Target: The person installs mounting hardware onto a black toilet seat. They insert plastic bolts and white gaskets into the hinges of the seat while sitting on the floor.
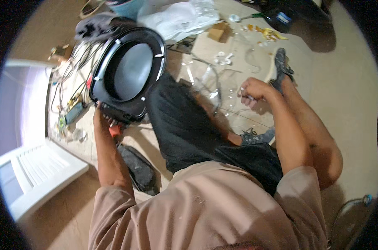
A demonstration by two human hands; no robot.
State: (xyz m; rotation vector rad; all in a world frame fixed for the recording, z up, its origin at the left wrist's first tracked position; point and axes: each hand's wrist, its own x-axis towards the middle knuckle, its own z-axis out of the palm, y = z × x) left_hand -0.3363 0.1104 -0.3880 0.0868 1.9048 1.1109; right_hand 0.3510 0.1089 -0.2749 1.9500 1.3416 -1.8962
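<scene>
A large black plastic housing (100, 79) with a rounded rim, a deep oval recess and several small white clips stands tilted at the left, close to my knee. My left hand (102, 113) grips its lower left edge; the fingers curl behind it and are partly hidden. Out to the right, over the floor, my right hand (253, 91) is closed with the fingers bent in. Something small and whitish may show between those fingers, too small to name. My right hand is apart from the housing.
Tangled cables (74, 62) lie left of the housing. A dark pouch (136, 168) rests beside my left forearm. Beyond are white plastic bags (182, 18), a cardboard piece (218, 31), small white parts (223, 58) and clear plastic wrap (207, 79). A white slatted panel (43, 171) stands at left.
</scene>
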